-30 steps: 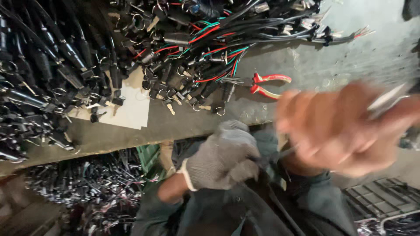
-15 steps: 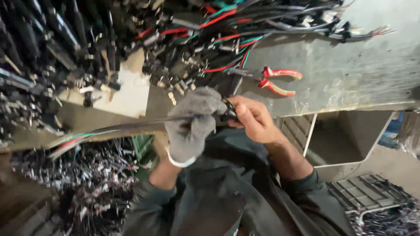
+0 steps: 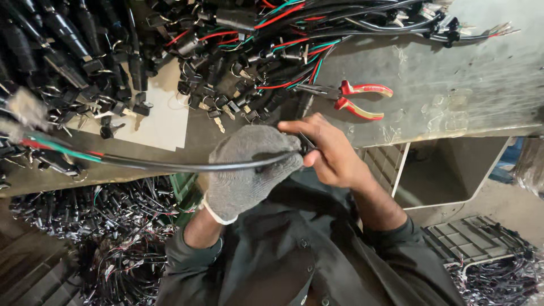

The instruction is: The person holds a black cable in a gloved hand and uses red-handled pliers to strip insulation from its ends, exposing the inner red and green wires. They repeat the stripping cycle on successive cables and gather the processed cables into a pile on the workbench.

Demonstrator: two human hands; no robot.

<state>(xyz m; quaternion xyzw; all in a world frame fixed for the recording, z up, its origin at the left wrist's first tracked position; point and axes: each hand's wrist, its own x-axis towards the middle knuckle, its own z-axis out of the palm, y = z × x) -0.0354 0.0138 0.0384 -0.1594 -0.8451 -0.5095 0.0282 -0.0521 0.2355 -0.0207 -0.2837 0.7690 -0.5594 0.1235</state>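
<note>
My left hand (image 3: 249, 167), in a grey knit glove, is closed around a black sheathed cable (image 3: 164, 165). The cable runs left from the glove and ends in red, green and white wires (image 3: 54, 146) with a blurred white end. My bare right hand (image 3: 331, 153) pinches the cable's other end, or a small dark part on it, right beside the glove. Both hands are held in front of my chest, at the near edge of the grey workbench (image 3: 453, 107).
Red-handled pliers (image 3: 354, 97) lie on the bench just beyond my right hand. A large heap of black connectors and coloured wire harnesses (image 3: 170, 51) covers the bench's left and far side. White paper (image 3: 161, 122) lies under it. More wire bundles (image 3: 107, 238) lie on the floor.
The cable has been drawn out longer to the left through my gloved hand. A second ago my right hand was blurred, away to the right; now it is against the glove.
</note>
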